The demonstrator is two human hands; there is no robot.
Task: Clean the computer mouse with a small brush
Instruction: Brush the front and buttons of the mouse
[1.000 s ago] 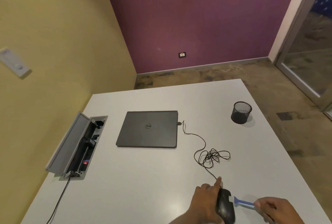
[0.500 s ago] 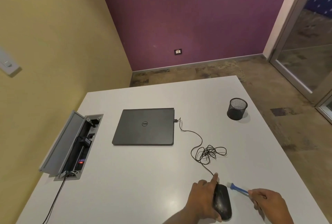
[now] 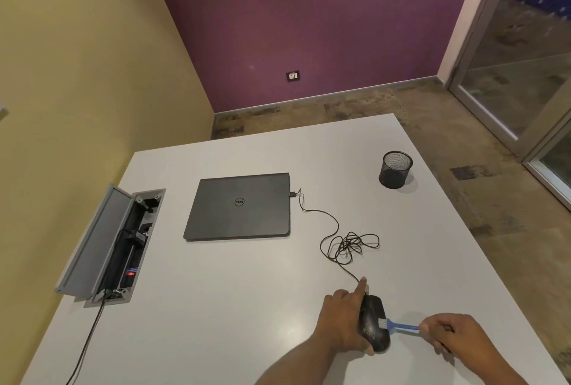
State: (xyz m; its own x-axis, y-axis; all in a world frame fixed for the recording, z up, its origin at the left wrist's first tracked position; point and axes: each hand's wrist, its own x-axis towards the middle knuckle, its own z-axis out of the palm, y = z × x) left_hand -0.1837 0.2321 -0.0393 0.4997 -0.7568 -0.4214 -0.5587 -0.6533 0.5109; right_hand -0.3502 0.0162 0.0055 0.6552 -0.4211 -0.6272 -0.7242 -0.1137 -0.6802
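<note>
A black wired computer mouse (image 3: 373,323) lies near the front edge of the white table (image 3: 234,292). My left hand (image 3: 341,319) holds it from its left side, forefinger stretched along its front end and thumb at its rear. My right hand (image 3: 452,336) pinches the handle of a small blue brush (image 3: 398,326). Its white bristles touch the top right of the mouse. The mouse's black cable (image 3: 349,245) runs in a tangle back to the laptop.
A shut dark grey laptop (image 3: 239,207) lies mid-table. A black mesh pen cup (image 3: 395,169) stands at the back right. At the left, an open grey cable box (image 3: 111,245) is set into the table, with a cord running toward the front edge.
The brush was off the mouse to its right half a second ago; its bristles now rest on the mouse's top. My left hand keeps its hold. The camera view has shifted slightly.
</note>
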